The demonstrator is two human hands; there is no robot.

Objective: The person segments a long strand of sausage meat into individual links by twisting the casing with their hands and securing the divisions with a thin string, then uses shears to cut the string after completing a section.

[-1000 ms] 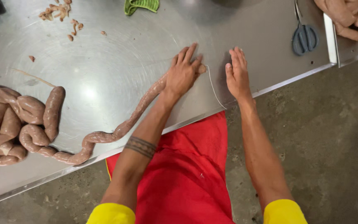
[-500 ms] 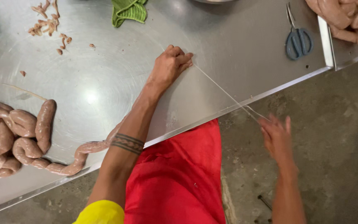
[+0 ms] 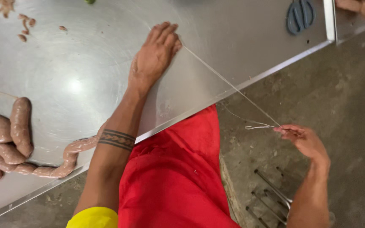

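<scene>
1. The steel bench [image 3: 85, 80] fills the upper left of the frame; its edge runs diagonally from the lower left to the upper right. Below it is a concrete floor [image 3: 339, 93].
2. A red apron [image 3: 174, 177] covers the person in the lower middle.
3. A coiled raw sausage [image 3: 9, 143] lies at the left edge of the bench, and its thin end goes under the left forearm.
4. The left hand [image 3: 155, 55] lies flat on the bench, fingers together, pressing down one end of the string.
5. The right hand [image 3: 305, 141] is off the bench, at the middle right over the floor, and pinches the other end between the fingertips.
6. Blue scissors [image 3: 300, 17] lie at the top right.
7. The thin white string [image 3: 229, 84] is stretched tight between the hands. Its long axis runs from upper middle to lower right, crossing the bench edge; a small loop hangs near the right hand.
</scene>
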